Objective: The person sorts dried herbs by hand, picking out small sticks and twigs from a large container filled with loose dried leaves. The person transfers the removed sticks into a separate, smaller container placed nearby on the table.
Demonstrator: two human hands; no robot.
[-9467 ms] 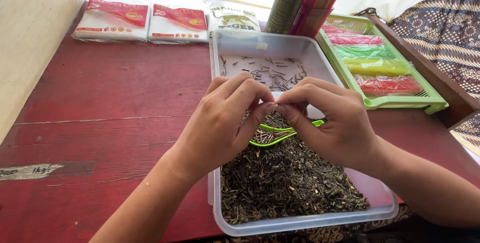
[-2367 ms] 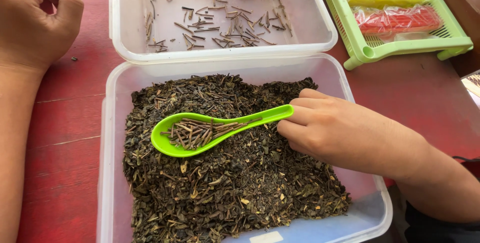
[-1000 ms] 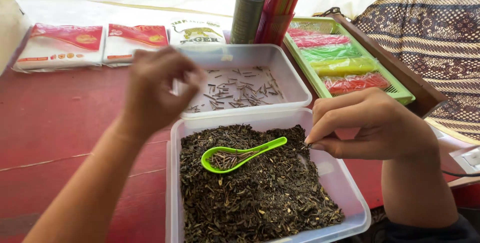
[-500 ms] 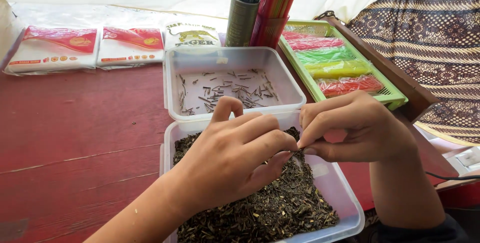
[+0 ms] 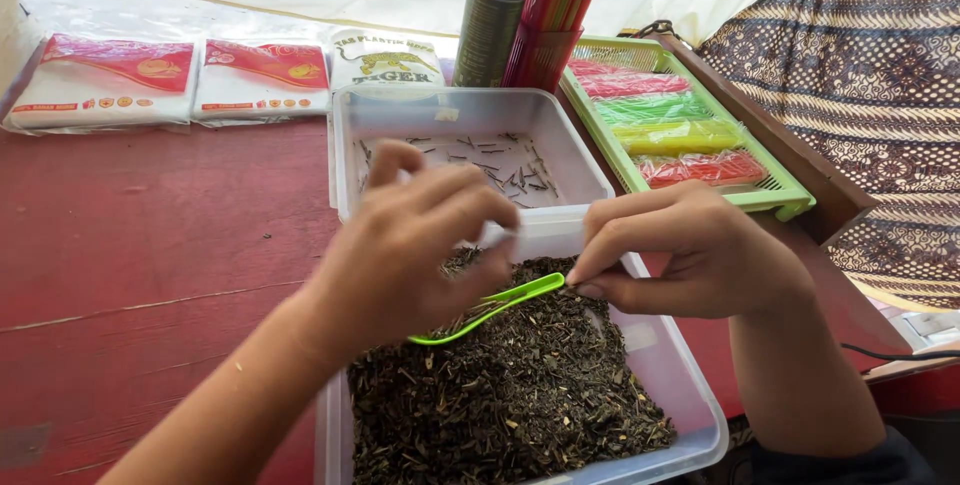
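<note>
Over near tub point(image 5: 690, 415) of dried dark leaves, green spoon point(image 5: 490, 307) lay on leaves. Right hand point(image 5: 690, 255) pinched spoon's handle tip between thumb and forefinger. Left hand point(image 5: 410, 250) hovered over spoon bowl, fingers bunched narrow; contents not visible. Second tub point(image 5: 570, 155) with few stems stood behind. Red counter point(image 5: 150, 245) carried packets point(image 5: 180, 80), green tray point(image 5: 790, 190).

Flat red-and-white packets point(image 5: 165, 80) along the red table's far edge

A red wooden table point(image 5: 150, 245) carries two clear plastic tubs point(image 5: 560, 160); three flat packets point(image 5: 190, 80) at the back; two cups of straws point(image 5: 515, 40); a green basket point(image 5: 790, 195) beside them.
</note>
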